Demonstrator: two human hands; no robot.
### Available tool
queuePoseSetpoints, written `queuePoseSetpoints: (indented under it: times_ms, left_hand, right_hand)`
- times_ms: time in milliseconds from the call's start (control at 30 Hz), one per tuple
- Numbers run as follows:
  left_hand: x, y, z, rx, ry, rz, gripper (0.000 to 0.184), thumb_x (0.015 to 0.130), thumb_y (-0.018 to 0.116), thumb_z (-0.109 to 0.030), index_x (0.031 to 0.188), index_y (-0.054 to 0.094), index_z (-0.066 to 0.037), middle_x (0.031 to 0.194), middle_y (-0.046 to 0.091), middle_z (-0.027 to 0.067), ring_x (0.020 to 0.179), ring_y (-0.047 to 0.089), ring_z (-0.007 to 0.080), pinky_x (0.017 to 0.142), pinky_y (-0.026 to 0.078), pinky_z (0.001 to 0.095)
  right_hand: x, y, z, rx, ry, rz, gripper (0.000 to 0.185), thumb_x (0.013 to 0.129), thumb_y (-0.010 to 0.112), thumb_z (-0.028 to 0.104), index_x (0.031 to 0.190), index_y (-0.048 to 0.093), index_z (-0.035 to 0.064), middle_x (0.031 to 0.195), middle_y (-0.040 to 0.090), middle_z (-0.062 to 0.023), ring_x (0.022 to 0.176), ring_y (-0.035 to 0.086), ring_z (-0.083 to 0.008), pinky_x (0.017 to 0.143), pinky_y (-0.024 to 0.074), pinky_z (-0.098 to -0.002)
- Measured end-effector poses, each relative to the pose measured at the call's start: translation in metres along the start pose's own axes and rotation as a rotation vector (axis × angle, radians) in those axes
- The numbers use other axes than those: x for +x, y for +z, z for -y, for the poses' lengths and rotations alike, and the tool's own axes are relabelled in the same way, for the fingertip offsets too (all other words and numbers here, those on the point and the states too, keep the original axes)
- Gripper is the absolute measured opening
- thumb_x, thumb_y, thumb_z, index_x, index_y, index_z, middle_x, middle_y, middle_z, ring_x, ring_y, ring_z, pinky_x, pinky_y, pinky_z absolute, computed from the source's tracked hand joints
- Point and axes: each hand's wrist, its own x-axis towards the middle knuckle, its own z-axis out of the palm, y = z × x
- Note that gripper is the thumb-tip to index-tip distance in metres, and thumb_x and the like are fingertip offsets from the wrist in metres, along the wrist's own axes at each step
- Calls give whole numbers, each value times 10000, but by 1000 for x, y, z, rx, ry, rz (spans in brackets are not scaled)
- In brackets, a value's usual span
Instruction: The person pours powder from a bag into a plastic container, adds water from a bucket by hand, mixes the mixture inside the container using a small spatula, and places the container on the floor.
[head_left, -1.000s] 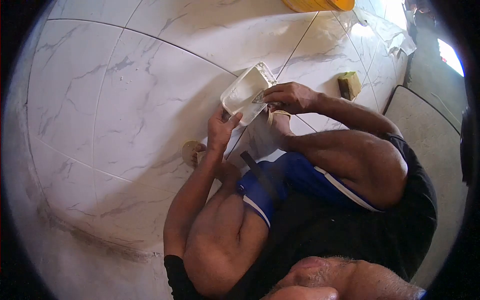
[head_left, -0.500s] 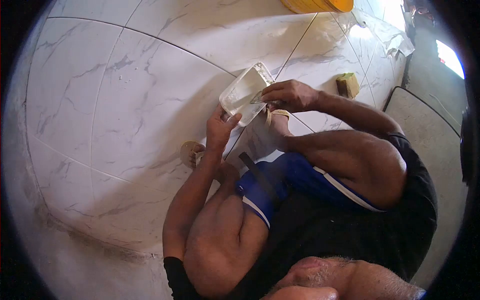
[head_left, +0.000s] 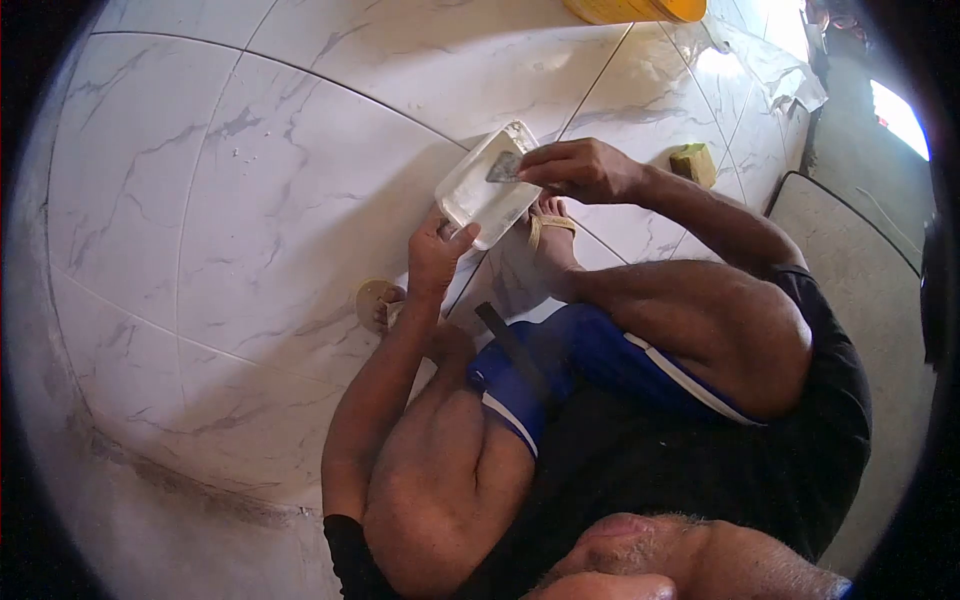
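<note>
A white rectangular plastic tub [head_left: 462, 190] is tilted above the floor, its inner walls smeared with pale paste. My left hand [head_left: 436, 248] is closed on the tub's near end, thumb over the rim. In my right hand [head_left: 584, 172] is a small grey scraper [head_left: 504, 168], pinched by one end. The scraper's flat blade hangs over the inside of the tub. Whether its edge touches the tub, I cannot tell.
Marbled white tiles [head_left: 290, 190] with dark joints cover the floor. A yellow bucket [head_left: 640, 10] stands at the top edge. A sponge-like block [head_left: 692, 165] lies beyond my right forearm, near a clear plastic sheet [head_left: 770, 70]. My sandalled feet are below the tub.
My right hand has raised the scraper from low in the tub towards its far end, turning the blade into fuller view. The left hand keeps its hold on the tub.
</note>
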Motion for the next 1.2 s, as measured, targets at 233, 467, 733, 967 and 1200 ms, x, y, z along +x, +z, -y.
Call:
queuePoseSetpoints:
  times_ms: [233, 467, 733, 967, 1200]
  left_hand:
    - [-4, 6, -6, -120, 57, 35, 513, 848, 738, -28, 1310, 541, 79, 1219, 640, 158, 1119, 623, 205, 957, 512, 328]
    - [-7, 7, -12, -59, -3, 2, 564, 861, 724, -13, 1377, 504, 47, 1255, 625, 149, 1139, 617, 212, 974, 513, 331]
    - [-7, 7, -16, -7, -21, 10, 565, 870, 716, -7, 1389, 497, 33, 1261, 625, 135, 1142, 616, 210, 972, 518, 334]
    - [-7, 6, -14, 17, -6, 4, 561, 867, 731, -35, 1379, 512, 33, 1253, 632, 133, 1126, 620, 198, 951, 532, 325]
    - [-5, 2, -7, -27, -4, 0, 552, 860, 743, -40, 1361, 526, 40, 1237, 642, 129, 1115, 623, 182, 948, 532, 315]
  right_hand:
    - [0, 7, -25, -7, 40, 16, 355, 854, 740, 136, 1186, 656, 43, 1221, 662, -144, 1068, 672, -331, 862, 585, -409]
    - [-20, 14, -14, 62, 156, -36, 319, 846, 758, 130, 1136, 669, 32, 1168, 681, -155, 1040, 684, -332, 850, 581, -402]
    - [-29, 24, -11, 78, 168, -12, 297, 878, 724, 164, 1134, 665, 26, 1161, 680, -159, 1039, 680, -339, 867, 575, -414]
    - [-32, 29, -1, 26, 143, -27, 315, 857, 752, 199, 1106, 671, 25, 1118, 690, -152, 1000, 687, -330, 830, 577, -409]
    - [-31, 19, 6, 31, 154, 25, 316, 840, 760, 180, 1098, 663, 26, 1103, 692, -144, 992, 686, -330, 834, 571, -413]
